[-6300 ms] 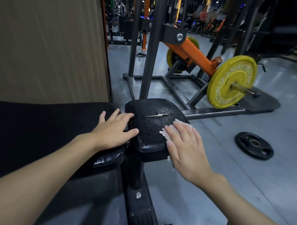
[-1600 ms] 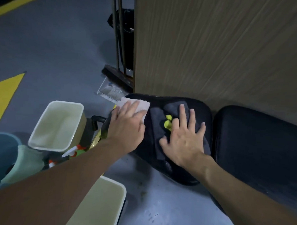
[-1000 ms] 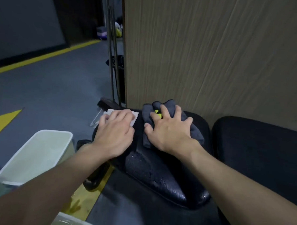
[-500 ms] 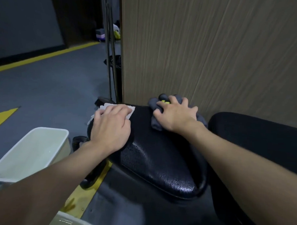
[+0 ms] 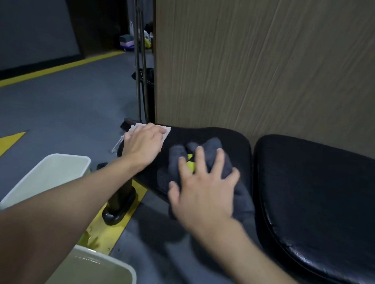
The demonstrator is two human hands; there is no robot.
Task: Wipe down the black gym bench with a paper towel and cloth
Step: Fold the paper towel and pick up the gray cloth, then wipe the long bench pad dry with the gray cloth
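The black gym bench has a small end pad (image 5: 231, 143) and a longer pad (image 5: 322, 190) to its right. My left hand (image 5: 143, 144) lies flat on a white paper towel (image 5: 164, 132) at the small pad's far left corner. My right hand (image 5: 203, 189) presses with spread fingers on a dark grey cloth (image 5: 210, 149) that has a yellow-green patch, at the pad's near edge. The hand is blurred.
A wood-grain panel (image 5: 271, 59) stands right behind the bench. Two white bins (image 5: 49, 174) (image 5: 97, 271) sit on the floor at the left, below my left arm. The bench's black foot (image 5: 119, 209) rests on a yellow floor stripe. Metal poles (image 5: 140, 75) lean by the panel's edge.
My right hand has dragged the grey cloth from the pad's far edge toward me, to the near edge. My left hand and the paper towel stay at the far left corner.
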